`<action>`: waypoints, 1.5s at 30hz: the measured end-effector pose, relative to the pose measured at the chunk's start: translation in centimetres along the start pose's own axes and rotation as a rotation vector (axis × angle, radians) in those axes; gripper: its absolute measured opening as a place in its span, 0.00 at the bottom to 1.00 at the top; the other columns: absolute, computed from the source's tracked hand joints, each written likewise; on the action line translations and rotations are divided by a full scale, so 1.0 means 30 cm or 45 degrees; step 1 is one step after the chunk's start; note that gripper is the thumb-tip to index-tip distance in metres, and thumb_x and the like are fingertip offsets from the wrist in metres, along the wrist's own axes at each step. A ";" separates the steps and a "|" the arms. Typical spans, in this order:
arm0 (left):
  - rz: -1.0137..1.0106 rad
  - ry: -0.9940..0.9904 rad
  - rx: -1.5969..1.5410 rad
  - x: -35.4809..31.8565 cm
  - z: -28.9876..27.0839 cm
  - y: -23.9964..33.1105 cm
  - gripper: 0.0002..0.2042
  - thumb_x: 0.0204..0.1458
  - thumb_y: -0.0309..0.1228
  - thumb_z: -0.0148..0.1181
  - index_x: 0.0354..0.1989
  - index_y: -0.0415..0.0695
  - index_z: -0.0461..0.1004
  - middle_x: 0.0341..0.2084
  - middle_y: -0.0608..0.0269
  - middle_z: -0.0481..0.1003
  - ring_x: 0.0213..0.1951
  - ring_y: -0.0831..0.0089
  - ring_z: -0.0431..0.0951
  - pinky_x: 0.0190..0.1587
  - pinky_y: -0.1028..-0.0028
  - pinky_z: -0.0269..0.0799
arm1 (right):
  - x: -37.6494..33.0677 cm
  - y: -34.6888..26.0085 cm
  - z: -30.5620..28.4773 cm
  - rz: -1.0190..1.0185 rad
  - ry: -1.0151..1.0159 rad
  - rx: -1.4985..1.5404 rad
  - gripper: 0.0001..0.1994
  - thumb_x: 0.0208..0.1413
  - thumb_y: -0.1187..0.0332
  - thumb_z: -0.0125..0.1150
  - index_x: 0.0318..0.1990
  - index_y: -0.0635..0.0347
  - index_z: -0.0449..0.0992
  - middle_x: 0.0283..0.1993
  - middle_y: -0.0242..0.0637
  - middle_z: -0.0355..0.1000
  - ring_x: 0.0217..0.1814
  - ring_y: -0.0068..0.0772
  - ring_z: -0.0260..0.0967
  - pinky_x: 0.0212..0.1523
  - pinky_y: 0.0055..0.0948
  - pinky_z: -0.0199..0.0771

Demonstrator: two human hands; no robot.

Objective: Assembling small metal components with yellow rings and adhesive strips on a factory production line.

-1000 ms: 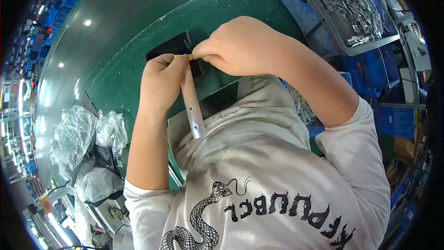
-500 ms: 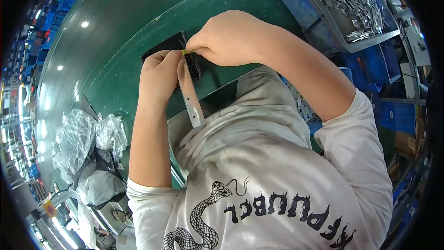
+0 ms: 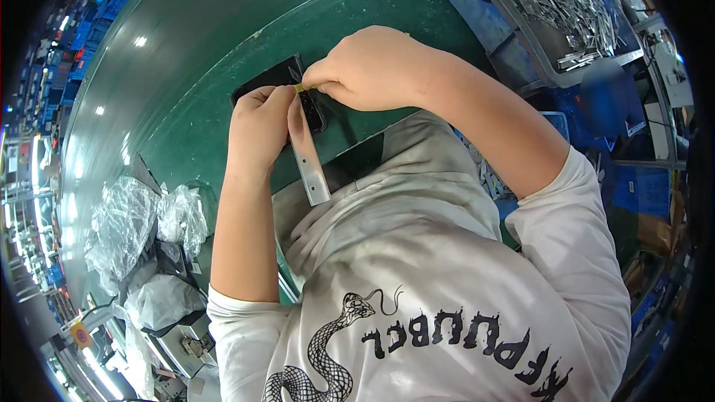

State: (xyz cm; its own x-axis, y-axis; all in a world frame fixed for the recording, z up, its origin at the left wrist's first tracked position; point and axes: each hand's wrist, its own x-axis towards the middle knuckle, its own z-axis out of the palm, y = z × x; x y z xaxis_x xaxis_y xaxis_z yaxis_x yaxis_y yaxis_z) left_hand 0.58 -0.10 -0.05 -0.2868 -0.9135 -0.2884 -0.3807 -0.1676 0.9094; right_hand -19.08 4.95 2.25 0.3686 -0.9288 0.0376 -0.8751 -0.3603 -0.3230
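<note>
My left hand (image 3: 257,123) is closed on the upper end of a flat, shiny metal strip (image 3: 310,167) with small holes. The strip's lower end points toward my lap. My right hand (image 3: 369,71) pinches a small yellow piece (image 3: 302,88) at the strip's top, where the fingertips of both hands nearly meet. What the yellow piece is, I cannot make out. Beneath both hands a black shallow tray (image 3: 272,77) lies on the green work table (image 3: 357,7); small dark bits show in it, partly hidden by my fingers.
At the upper right stands a grey bin (image 3: 553,67) heaped with thin metal strips (image 3: 562,0). Crumpled clear plastic bags (image 3: 123,223) hang at the left, beside the table. A blurred dark blue shape (image 3: 605,97) is by the bin.
Both hands have shifted very slightly, still holding the strip and the yellow piece. A blurred dark blue shape has come into view below the bin at the right.
</note>
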 end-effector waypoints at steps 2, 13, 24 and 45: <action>-0.009 0.007 -0.043 0.001 -0.003 -0.002 0.12 0.54 0.33 0.58 0.27 0.35 0.78 0.18 0.69 0.73 0.22 0.83 0.68 0.25 0.78 0.62 | -0.003 0.008 0.007 -0.046 0.083 0.033 0.12 0.63 0.61 0.52 0.49 0.41 0.80 0.35 0.37 0.80 0.36 0.46 0.77 0.37 0.43 0.77; 0.011 0.039 0.081 -0.003 0.002 -0.001 0.14 0.55 0.35 0.58 0.30 0.34 0.80 0.18 0.66 0.73 0.22 0.81 0.69 0.26 0.76 0.64 | 0.002 0.020 0.044 -0.012 0.129 0.037 0.10 0.63 0.60 0.53 0.49 0.47 0.75 0.31 0.41 0.78 0.34 0.49 0.76 0.35 0.45 0.74; 0.004 0.010 0.147 0.011 0.004 -0.009 0.14 0.53 0.34 0.57 0.29 0.33 0.79 0.18 0.66 0.73 0.23 0.81 0.69 0.28 0.76 0.65 | -0.002 0.017 0.055 0.005 0.076 0.048 0.10 0.63 0.60 0.53 0.47 0.47 0.75 0.31 0.41 0.78 0.33 0.50 0.76 0.34 0.45 0.74; 0.158 0.112 -0.053 -0.116 -0.052 0.014 0.14 0.62 0.35 0.55 0.33 0.35 0.77 0.22 0.64 0.75 0.25 0.79 0.75 0.30 0.76 0.70 | -0.124 0.096 0.239 -0.114 0.552 -0.120 0.19 0.53 0.64 0.64 0.54 0.47 0.73 0.41 0.30 0.78 0.40 0.34 0.75 0.44 0.35 0.64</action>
State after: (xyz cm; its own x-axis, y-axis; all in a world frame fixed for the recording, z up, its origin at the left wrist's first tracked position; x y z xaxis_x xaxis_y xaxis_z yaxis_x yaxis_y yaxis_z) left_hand 2.78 2.44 1.79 -0.2505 -0.9569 -0.1472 -0.3098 -0.0649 0.9486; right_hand -20.74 7.98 -5.59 0.2964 -0.8365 0.4608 -0.8778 -0.4287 -0.2135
